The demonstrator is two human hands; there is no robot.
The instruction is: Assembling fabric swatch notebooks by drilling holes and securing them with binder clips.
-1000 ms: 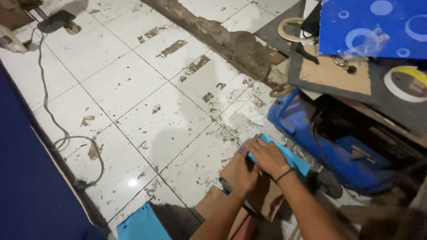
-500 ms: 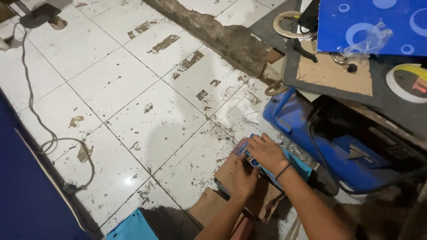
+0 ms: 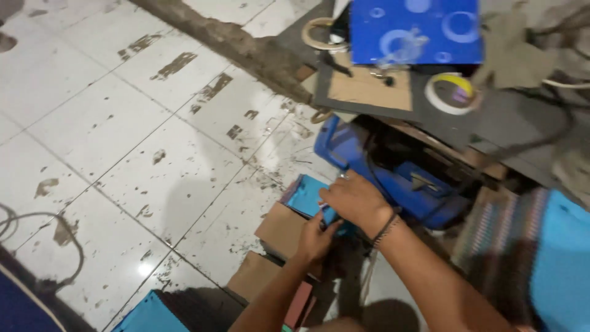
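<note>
My right hand (image 3: 355, 200) lies palm down on a light blue flat sheet (image 3: 305, 195) that rests on a brown cardboard piece (image 3: 279, 230) on the tiled floor. My left hand (image 3: 317, 235) comes up from below and grips the near edge of the same blue sheet, fingers curled under it. Both forearms reach in from the bottom of the view. A dark band sits on my right wrist. Most of the sheet is hidden under my hands.
A blue plastic case (image 3: 405, 178) sits right of my hands. Behind it lie a dark board (image 3: 369, 89), a blue patterned sheet (image 3: 415, 31) and tape rolls (image 3: 453, 93). A striped cloth (image 3: 491, 246), a light blue piece (image 3: 147, 313) and a cable (image 3: 37, 246) lie nearby.
The view has swung right and down. Both hands stay on the light blue sheet, pressing it over the cardboard; my left hand has shifted up under the sheet's near edge.
</note>
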